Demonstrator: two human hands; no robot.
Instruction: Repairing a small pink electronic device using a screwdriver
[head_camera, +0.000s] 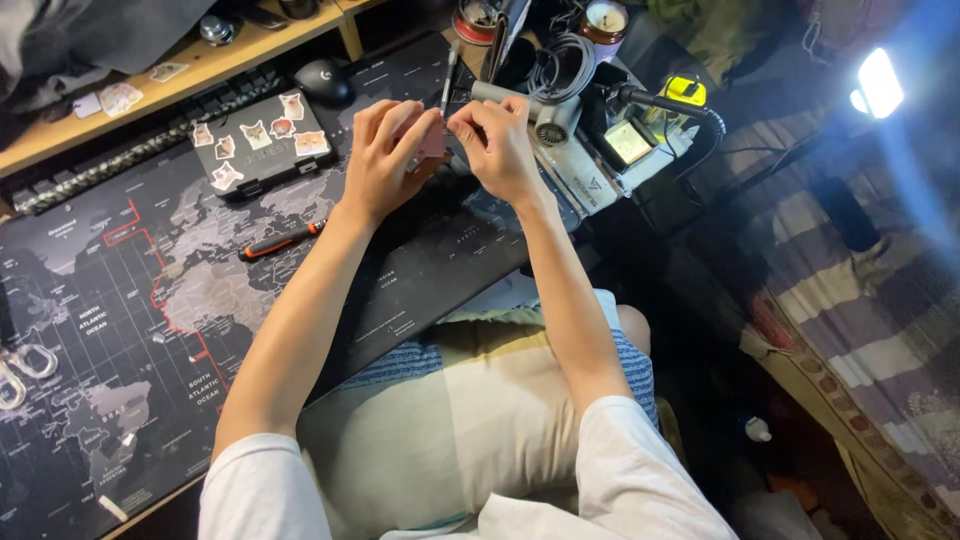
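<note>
My left hand and my right hand meet over the far edge of a dark world-map desk mat. Both pinch a small pinkish object held between the fingertips; its exact kind is too small to tell. A thin pen-like tool rises just above the fingers, and which hand holds it is unclear. Both forearms reach out from my lap.
An orange-and-black screwdriver lies on the mat left of my left arm. A black case with cat stickers and a dark mouse sit behind. A soldering station with cables stands right of my hands. A bright lamp glares at far right.
</note>
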